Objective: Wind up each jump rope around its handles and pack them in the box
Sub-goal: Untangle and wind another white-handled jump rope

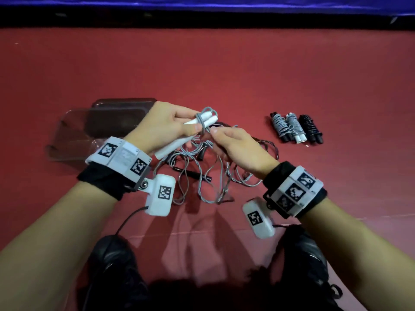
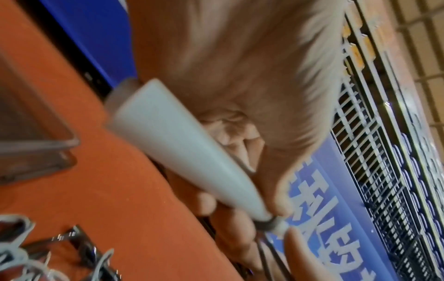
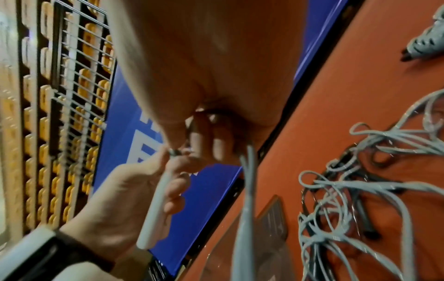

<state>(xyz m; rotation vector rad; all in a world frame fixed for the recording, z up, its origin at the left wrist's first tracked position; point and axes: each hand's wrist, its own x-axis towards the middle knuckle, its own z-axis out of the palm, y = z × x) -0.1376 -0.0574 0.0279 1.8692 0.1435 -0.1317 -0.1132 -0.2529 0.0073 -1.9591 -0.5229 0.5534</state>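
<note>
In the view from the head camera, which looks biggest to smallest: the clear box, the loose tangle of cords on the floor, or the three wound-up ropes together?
1. Clear box, though the left hand hides part of it.
2. Loose tangle of cords; its spread looks close to the box's, so that order is unsure.
3. Three wound ropes, clearly smallest.

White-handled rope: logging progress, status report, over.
Left hand grips the white handles; right hand pinches the grey cord. First loops on. Three wound ropes on the floor, box open. Loose tangle underneath.
</note>
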